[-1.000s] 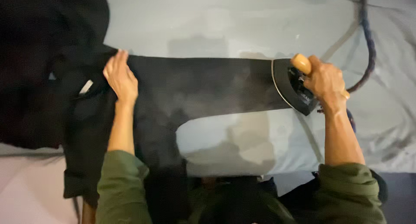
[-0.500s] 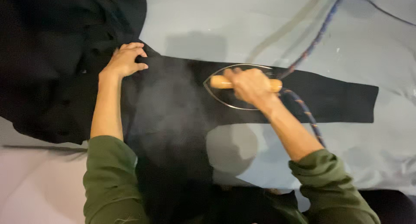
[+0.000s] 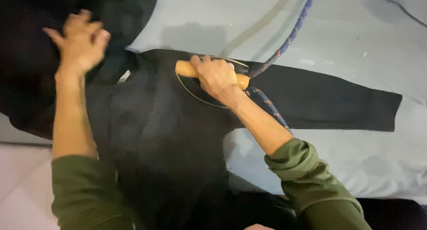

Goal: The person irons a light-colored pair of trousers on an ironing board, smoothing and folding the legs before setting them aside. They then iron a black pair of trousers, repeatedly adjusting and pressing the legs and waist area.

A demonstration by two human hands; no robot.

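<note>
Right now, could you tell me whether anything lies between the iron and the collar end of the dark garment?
Nothing visible does. The iron, gripped by the right hand, rests on the black garment; only flat cloth lies between it and the collar label. The left hand is beyond, raised.

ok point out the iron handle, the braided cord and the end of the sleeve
iron handle point(image 3: 186, 69): head view, on the bare orange end left of the right hand point(image 3: 215, 76).
braided cord point(image 3: 289, 39): head view, on the blue stretch rising toward the top edge.
black sleeve point(image 3: 378, 112): head view, near its cuff end on the grey cloth.
</note>
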